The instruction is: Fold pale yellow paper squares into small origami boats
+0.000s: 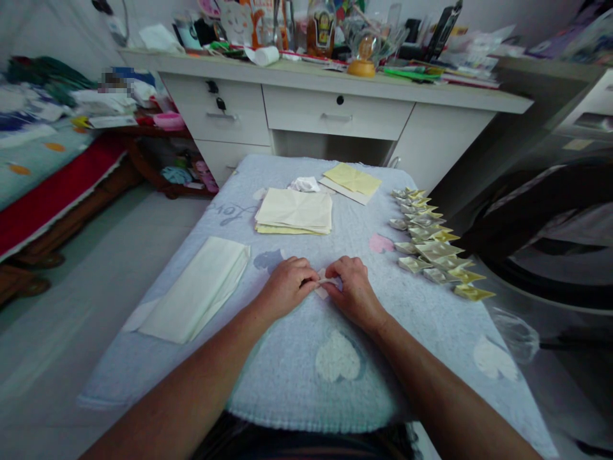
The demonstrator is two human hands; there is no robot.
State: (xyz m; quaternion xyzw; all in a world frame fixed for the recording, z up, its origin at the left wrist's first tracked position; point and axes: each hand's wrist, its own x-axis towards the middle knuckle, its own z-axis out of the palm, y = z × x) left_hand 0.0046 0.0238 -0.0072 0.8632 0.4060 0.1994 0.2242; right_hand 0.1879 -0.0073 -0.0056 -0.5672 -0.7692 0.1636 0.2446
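Observation:
Between my two hands is a small folded piece of pale paper [328, 280], partly hidden by the fingers. My left hand [293, 281] pinches its left end with thumb and forefinger. At the other end, the fingers of my right hand [353, 287] are closed on it. Just beyond the hands lies a stack of creased cream and yellow paper sheets [294, 209]. Off to the right, several small folded paper boats [438, 249], whitish and yellow, sit in close rows. A long folded bundle of pale paper [196, 291] rests at the left.
A blue patterned cloth [287, 377] covers the table. Farther back lie a crumpled white paper [305, 184] and yellow sheets [353, 179]. Behind stands a white desk [335, 121] crowded with bottles and odds and ends. A bed [52, 160] is at left, a washing machine [589, 121] at right.

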